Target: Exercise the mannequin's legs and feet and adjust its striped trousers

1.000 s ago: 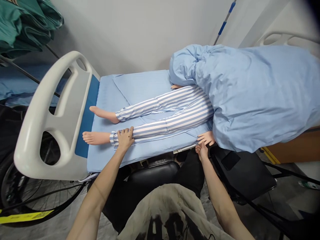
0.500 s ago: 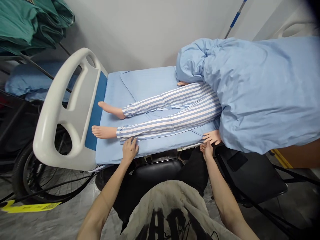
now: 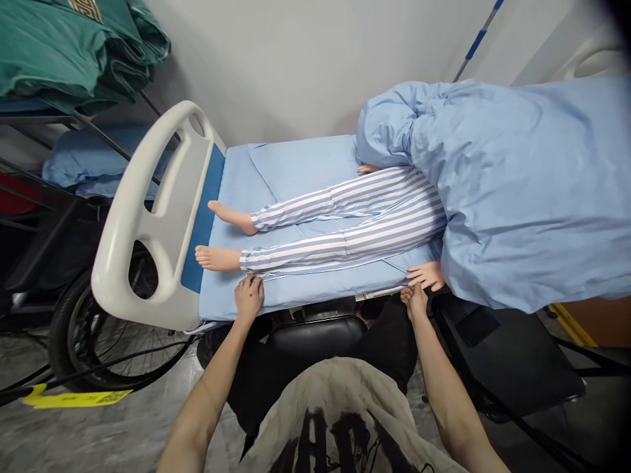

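Observation:
A manikin in blue-and-white striped trousers (image 3: 374,226) lies on its back on the light blue bed sheet (image 3: 296,152), bare feet (image 3: 217,258) toward the footboard. My left hand (image 3: 249,297) is on the near edge of the mattress, just below the nearer trouser cuff. Its fingers are curled down against the cloth, and what they grip is hidden. Beside the manikin's near hand (image 3: 428,274), my right hand (image 3: 415,299) is closed at the bed's edge; its contents cannot be made out. A blue quilt (image 3: 522,190) covers the manikin's upper body.
A white footboard (image 3: 118,230) stands at the left, with a wheel (image 3: 73,335) beyond it. Black chairs (image 3: 522,368) stand at the right and below the bed, one bearing a dark flat object (image 3: 477,326). Green cloth (image 3: 73,52) hangs at upper left.
The whole view has shifted, so the bed appears slightly farther right. My left hand has slid slightly toward the footboard along the mattress edge. My right hand stays by the manikin's hand.

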Motion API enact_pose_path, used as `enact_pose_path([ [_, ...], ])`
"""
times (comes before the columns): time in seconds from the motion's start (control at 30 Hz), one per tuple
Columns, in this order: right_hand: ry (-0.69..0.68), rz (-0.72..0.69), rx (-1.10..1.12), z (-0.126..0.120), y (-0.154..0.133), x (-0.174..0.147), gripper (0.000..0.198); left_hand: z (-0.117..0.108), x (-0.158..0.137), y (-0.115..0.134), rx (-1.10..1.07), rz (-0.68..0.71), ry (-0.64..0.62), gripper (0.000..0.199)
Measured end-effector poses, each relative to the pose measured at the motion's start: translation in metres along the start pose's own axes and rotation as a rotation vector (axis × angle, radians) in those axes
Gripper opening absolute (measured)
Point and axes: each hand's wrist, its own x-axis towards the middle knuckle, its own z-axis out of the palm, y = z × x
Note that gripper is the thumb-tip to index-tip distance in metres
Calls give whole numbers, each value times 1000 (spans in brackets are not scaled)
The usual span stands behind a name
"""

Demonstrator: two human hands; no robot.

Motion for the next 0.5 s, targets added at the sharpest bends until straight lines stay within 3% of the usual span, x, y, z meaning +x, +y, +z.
enact_pose_path([
  [0.2, -13, -11, -2, -3, 5, 4, 41, -7, -4, 0, -163, -99, -5, 21],
  [0.37, -23, -16, -8, -4, 6, 3, 44, -16, 14, 1, -400, -622, 75, 38],
  [0.5, -24, -26, -10, -4, 6, 4, 44, -25, 35, 5, -552, -699, -27, 31],
])
